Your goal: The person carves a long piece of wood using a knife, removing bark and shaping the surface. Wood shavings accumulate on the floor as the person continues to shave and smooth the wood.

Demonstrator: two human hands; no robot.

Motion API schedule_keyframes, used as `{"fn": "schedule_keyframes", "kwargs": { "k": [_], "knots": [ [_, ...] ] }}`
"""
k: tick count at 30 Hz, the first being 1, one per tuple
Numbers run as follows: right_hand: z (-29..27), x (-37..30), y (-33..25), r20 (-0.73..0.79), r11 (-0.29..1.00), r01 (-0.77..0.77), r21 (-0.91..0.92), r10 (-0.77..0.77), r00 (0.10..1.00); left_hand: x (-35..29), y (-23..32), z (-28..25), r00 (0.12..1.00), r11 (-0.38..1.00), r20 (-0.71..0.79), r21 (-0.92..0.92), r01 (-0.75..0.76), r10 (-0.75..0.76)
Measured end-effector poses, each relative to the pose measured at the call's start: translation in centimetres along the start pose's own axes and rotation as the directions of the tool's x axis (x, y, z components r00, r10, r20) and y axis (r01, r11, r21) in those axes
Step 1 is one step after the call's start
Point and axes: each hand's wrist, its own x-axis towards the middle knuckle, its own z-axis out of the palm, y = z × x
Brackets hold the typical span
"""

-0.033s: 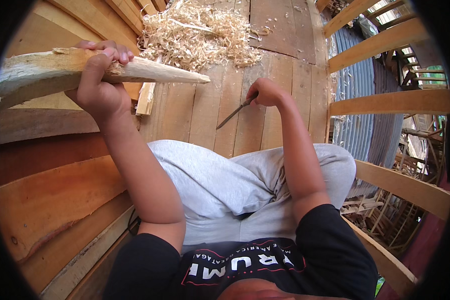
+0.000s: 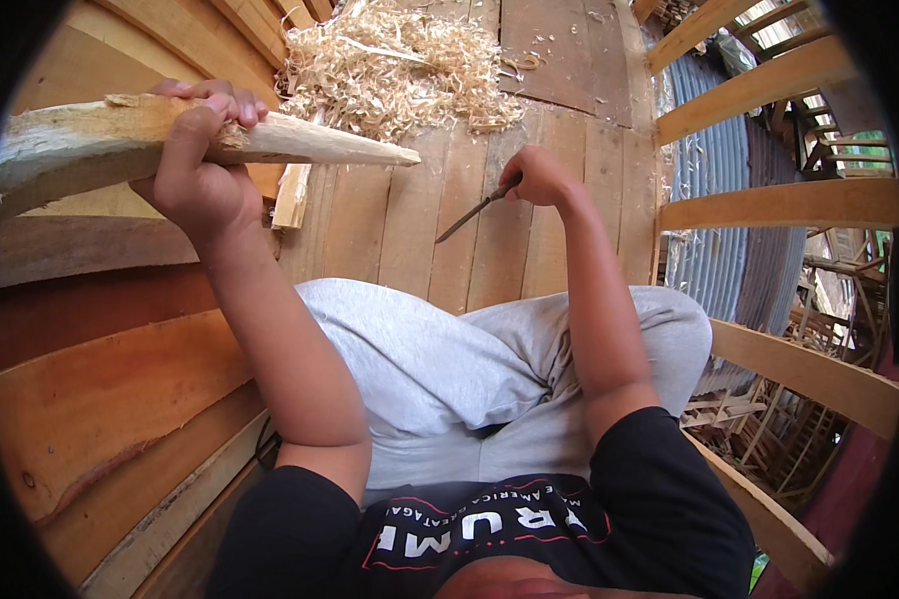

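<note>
A long, pale piece of wood (image 2: 315,142) with rough-hewn faces slants across the upper left, narrowing to a tip over the floor. My left hand (image 2: 206,193) is closed around it, thumb on the near side and fingers over the far side. To the right of that tip, my right hand (image 2: 537,178) grips a knife (image 2: 467,217) by its handle, which the fingers mostly hide. The dark, narrow blade points down and left, toward my lap, apart from the wood.
Curly wood shavings (image 2: 390,75) lie heaped on the plank floor (image 2: 410,215) ahead. A short wood block (image 2: 291,197) sits beside the boards (image 2: 120,399) on my left. Wooden rails (image 2: 769,205) border the right side, with corrugated metal sheets (image 2: 714,170) beyond. My crossed legs (image 2: 420,359) occupy the near floor.
My right hand and the knife have shifted slightly away from my lap. The left hand and the wood have stayed in place.
</note>
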Motion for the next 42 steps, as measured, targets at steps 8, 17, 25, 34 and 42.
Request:
{"fn": "schedule_keyframes", "kwargs": {
  "k": [8, 17, 25, 34, 42],
  "knots": [
    [-1.0, -1.9, 0.8, 0.259, 0.992, -0.025, -0.124, 0.056, 0.964, -0.3, -0.1, -0.1, 0.999, 0.999, 0.021, 0.036, 0.035, -0.035],
    [-2.3, -0.8, 3.2, -0.149, 0.992, -0.089, 0.095, 0.103, 0.984, -0.1, -0.2, -0.3, 0.999, 0.998, 0.031, 0.036, 0.043, -0.044],
    [-0.9, -1.9, 0.8, 0.243, 0.977, -0.096, -0.193, 0.142, 0.96, -0.1, -0.4, -0.4, 0.998, 0.998, 0.03, 0.024, 0.054, -0.055],
    [-0.6, -1.1, 0.5, 0.249, 0.996, 0.012, 0.083, -0.032, 0.968, 0.1, -0.3, -0.5, 0.998, 0.999, 0.047, 0.025, 0.037, -0.038],
    [-0.2, 0.4, 1.0, -0.215, 0.992, 0.04, 0.122, -0.013, 0.976, 0.0, 0.2, -1.1, 0.98, 1.0, 0.199, -0.007, 0.027, -0.025]
  ]
}}
